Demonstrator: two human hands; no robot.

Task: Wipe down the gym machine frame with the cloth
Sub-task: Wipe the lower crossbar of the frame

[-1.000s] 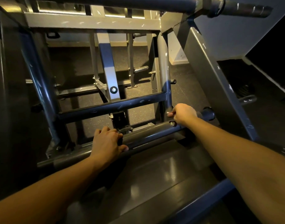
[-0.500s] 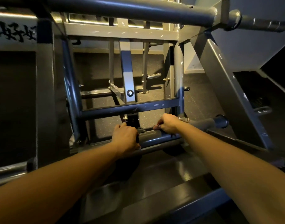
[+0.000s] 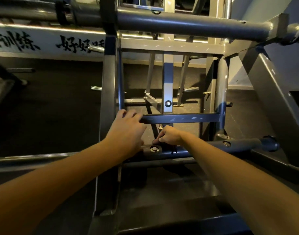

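Observation:
The grey-blue steel gym machine frame (image 3: 187,26) fills the view. My left hand (image 3: 126,131) reaches to the left end of a flat horizontal crossbar (image 3: 182,118), and its fingers curl over the bar where it meets the upright post (image 3: 109,99). My right hand (image 3: 169,137) is a fist pressed onto the lower round tube (image 3: 243,145), just right of a bolted bracket (image 3: 153,149). A dark scrap, apparently the cloth (image 3: 173,150), sticks out under that fist; most of it is hidden.
A diagonal brace (image 3: 272,99) rises at the right. A thick top tube crosses overhead. The tube's capped end (image 3: 270,143) juts out at the right. A white wall banner with black characters (image 3: 43,43) runs at the left. Dark rubber floor (image 3: 60,107) lies beyond.
My left hand left the lower tube and moved up onto the crossbar. My right hand slid left along the lower tube toward the bracket. The camera moved nearer and tilted up.

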